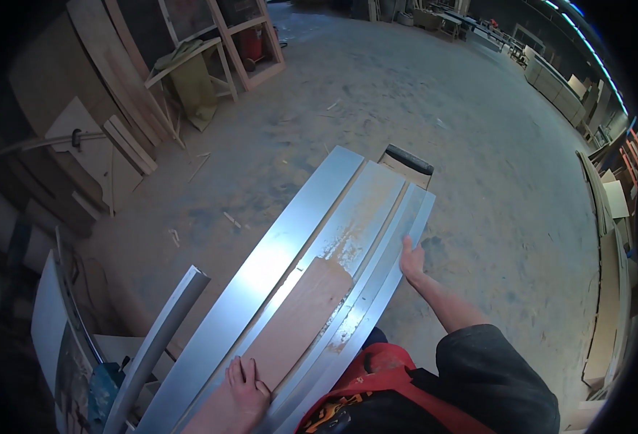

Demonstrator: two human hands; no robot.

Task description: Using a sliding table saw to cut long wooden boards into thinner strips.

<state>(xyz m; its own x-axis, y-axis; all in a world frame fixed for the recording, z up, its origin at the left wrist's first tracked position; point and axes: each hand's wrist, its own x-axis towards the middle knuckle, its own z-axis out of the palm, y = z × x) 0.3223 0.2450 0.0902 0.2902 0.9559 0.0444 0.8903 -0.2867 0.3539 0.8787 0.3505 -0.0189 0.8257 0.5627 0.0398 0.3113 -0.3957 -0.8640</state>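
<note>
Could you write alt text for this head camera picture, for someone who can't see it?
Seen from above, a person's left hand rests flat on a wooden board lying on a long metal saw table, while the right hand grips the table's right edge. Around it lies a dusty workshop floor with stacked timber.

We see a long metal sliding surface (283, 260), smooth and glossy (dusted with sawdust in places), carrying a matt brown wooden board (297, 322). The concrete floor (420, 108) looks rough and dusty.

No packages, labels, signs or screens show — none.
</note>
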